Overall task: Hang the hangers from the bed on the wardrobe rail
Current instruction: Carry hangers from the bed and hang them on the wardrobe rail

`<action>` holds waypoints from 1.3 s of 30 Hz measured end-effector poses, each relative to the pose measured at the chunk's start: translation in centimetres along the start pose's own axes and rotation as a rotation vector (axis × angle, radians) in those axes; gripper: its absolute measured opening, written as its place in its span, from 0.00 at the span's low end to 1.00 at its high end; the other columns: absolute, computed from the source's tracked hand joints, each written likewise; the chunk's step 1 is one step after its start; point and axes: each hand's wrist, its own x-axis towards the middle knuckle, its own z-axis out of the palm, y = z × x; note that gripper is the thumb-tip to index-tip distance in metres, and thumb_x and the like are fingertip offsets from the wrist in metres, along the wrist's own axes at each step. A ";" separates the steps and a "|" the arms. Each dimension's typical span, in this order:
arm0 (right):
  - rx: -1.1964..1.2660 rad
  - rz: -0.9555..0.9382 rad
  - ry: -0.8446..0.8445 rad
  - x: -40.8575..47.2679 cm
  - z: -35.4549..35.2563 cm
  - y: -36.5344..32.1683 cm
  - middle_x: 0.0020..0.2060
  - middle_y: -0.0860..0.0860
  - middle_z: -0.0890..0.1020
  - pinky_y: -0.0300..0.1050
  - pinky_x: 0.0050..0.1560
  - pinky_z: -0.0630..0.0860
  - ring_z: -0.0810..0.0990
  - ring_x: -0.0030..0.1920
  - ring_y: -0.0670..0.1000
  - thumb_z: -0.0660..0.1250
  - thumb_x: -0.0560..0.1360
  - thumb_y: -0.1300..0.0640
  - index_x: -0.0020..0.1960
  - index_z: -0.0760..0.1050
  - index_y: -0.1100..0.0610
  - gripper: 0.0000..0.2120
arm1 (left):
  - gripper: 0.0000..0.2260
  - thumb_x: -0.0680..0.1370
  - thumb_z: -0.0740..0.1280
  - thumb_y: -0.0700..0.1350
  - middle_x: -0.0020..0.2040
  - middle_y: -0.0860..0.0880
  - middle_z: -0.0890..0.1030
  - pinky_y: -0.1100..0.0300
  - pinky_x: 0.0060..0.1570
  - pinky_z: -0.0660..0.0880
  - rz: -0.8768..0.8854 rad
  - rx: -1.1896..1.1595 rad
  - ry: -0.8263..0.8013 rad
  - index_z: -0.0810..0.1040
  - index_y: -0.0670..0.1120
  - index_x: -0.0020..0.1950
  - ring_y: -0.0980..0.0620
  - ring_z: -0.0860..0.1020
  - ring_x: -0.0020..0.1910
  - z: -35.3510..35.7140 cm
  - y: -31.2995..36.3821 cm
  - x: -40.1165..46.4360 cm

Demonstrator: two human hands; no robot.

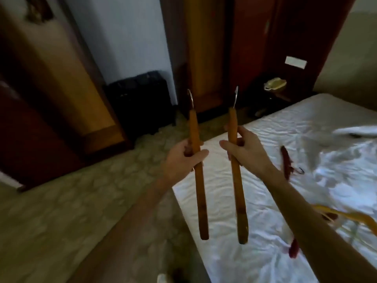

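Observation:
I hold two light wooden hangers edge-on, metal hooks pointing up. My left hand (181,158) grips the left wooden hanger (199,180) around its middle. My right hand (244,150) grips the right wooden hanger (237,186) the same way. Both hang over the near corner of the bed (255,201), which has a white rumpled sheet. On the sheet to the right lie a dark red hanger (286,162) and a yellow hanger (346,215). The wardrobe (47,82) stands at the left with its wooden door; its rail is out of sight.
A black radiator-like unit (140,99) stands against the white wall ahead. A dark bedside table with a cream telephone (275,83) sits by the bed's head. A patterned tile floor (81,201) runs between bed and wardrobe. More wooden doors stand behind.

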 end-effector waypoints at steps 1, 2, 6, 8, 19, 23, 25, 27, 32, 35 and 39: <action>-0.001 -0.031 -0.016 1.4 2.6 -1.3 0.34 0.55 0.80 0.36 0.33 0.76 0.80 0.30 0.46 0.71 0.77 0.55 0.60 0.73 0.50 0.13 | 0.07 0.78 0.73 0.45 0.34 0.54 0.82 0.61 0.34 0.79 0.009 0.004 0.038 0.80 0.47 0.55 0.57 0.81 0.32 -2.9 -0.3 0.3; -0.001 -0.062 -0.035 2.8 5.3 -2.8 0.35 0.57 0.80 0.38 0.35 0.77 0.81 0.31 0.48 0.71 0.77 0.55 0.60 0.74 0.50 0.13 | 0.07 0.78 0.73 0.45 0.36 0.52 0.82 0.59 0.36 0.80 0.017 0.006 0.074 0.80 0.47 0.54 0.55 0.82 0.34 -5.9 -0.7 0.7; 0.012 -0.160 -0.129 8.9 16.1 -8.6 0.40 0.62 0.79 0.46 0.44 0.83 0.82 0.39 0.58 0.70 0.77 0.54 0.61 0.74 0.47 0.14 | 0.08 0.78 0.73 0.41 0.39 0.49 0.82 0.65 0.33 0.78 0.051 -0.031 0.153 0.80 0.45 0.56 0.56 0.82 0.34 -18.1 -2.0 2.8; 0.026 -0.194 -0.171 12.1 21.5 -11.7 0.39 0.63 0.78 0.50 0.47 0.83 0.82 0.40 0.58 0.71 0.77 0.53 0.63 0.74 0.47 0.16 | 0.09 0.78 0.73 0.42 0.38 0.51 0.82 0.68 0.33 0.76 0.058 -0.036 0.186 0.80 0.44 0.58 0.60 0.81 0.33 -24.0 -2.5 3.9; 0.067 -0.262 -0.337 27.7 44.9 -23.2 0.28 0.43 0.77 0.41 0.38 0.78 0.79 0.30 0.41 0.71 0.76 0.50 0.67 0.74 0.49 0.21 | 0.11 0.79 0.72 0.46 0.40 0.45 0.83 0.55 0.41 0.80 0.054 -0.084 0.412 0.80 0.44 0.59 0.53 0.82 0.36 -50.1 -6.5 11.4; 0.091 -0.255 -0.410 34.4 52.6 -24.9 0.33 0.41 0.77 0.38 0.35 0.76 0.80 0.32 0.40 0.71 0.77 0.50 0.65 0.75 0.51 0.18 | 0.11 0.78 0.73 0.47 0.38 0.48 0.84 0.57 0.41 0.79 0.039 -0.056 0.466 0.81 0.44 0.58 0.54 0.82 0.36 -58.0 -9.7 16.4; 0.108 -0.260 -0.442 38.5 56.8 -25.3 0.37 0.42 0.78 0.42 0.39 0.77 0.80 0.37 0.44 0.71 0.77 0.50 0.65 0.75 0.52 0.19 | 0.11 0.79 0.72 0.47 0.38 0.48 0.84 0.56 0.42 0.78 0.036 -0.039 0.474 0.81 0.44 0.58 0.54 0.82 0.36 -62.1 -11.6 19.6; 0.124 -0.281 -0.471 43.0 61.2 -26.0 0.40 0.43 0.80 0.47 0.46 0.81 0.81 0.42 0.47 0.71 0.76 0.50 0.65 0.75 0.53 0.19 | 0.10 0.79 0.72 0.46 0.38 0.48 0.84 0.54 0.42 0.78 0.038 -0.024 0.492 0.81 0.45 0.58 0.54 0.81 0.36 -66.5 -13.3 23.3; 0.149 -0.303 -0.539 55.1 71.4 -29.7 0.52 0.45 0.83 0.52 0.59 0.80 0.83 0.53 0.46 0.71 0.76 0.48 0.62 0.75 0.47 0.15 | 0.11 0.78 0.73 0.48 0.48 0.42 0.87 0.38 0.55 0.80 0.032 -0.026 0.544 0.82 0.47 0.59 0.43 0.86 0.47 -77.7 -15.9 33.4; 0.112 -0.311 -0.568 61.7 77.4 -31.7 0.52 0.45 0.84 0.53 0.59 0.80 0.83 0.52 0.46 0.71 0.75 0.45 0.64 0.76 0.48 0.19 | 0.12 0.78 0.73 0.50 0.47 0.42 0.87 0.36 0.56 0.79 0.045 -0.001 0.557 0.82 0.48 0.59 0.47 0.85 0.45 -84.0 -17.2 38.7; 0.093 -0.293 -0.603 68.2 84.7 -33.9 0.52 0.47 0.84 0.53 0.58 0.80 0.83 0.53 0.49 0.71 0.75 0.45 0.64 0.75 0.49 0.20 | 0.13 0.78 0.73 0.49 0.44 0.45 0.86 0.36 0.56 0.79 0.048 0.000 0.587 0.81 0.47 0.60 0.49 0.84 0.43 -91.6 -19.1 43.7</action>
